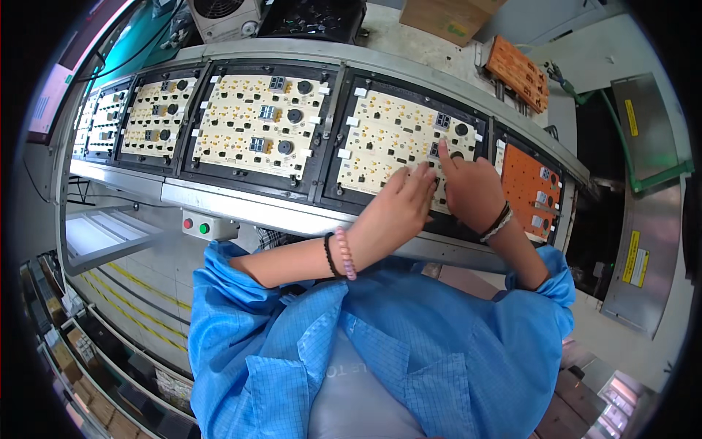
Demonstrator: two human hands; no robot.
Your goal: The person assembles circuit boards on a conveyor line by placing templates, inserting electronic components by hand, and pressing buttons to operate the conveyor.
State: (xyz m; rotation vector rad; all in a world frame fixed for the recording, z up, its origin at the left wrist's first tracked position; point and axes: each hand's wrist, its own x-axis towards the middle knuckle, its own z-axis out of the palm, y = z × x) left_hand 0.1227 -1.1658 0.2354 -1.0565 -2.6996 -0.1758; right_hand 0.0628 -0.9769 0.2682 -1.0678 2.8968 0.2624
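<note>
A cream circuit board panel [380, 143] lies in a black frame in front of me, dotted with small yellow and black parts. My left hand [391, 208] is over its lower right part, fingers bunched and bent down; whatever they may hold is hidden. Beside it, my right hand [474, 192] has its index finger stretched out onto a small dark display part [435, 151]. Its other fingers are partly hidden. Just above sit another display part [443, 121] and a round black part [461, 129]. Another round black part is partly covered by my right hand.
More framed cream boards [248, 121] stretch left along the metal rail [241, 208]. To the right is an orange board [523, 183]. A control box [208, 224] with red and green buttons hangs below the rail. Behind are a cardboard box [450, 18] and stacked orange boards [518, 69].
</note>
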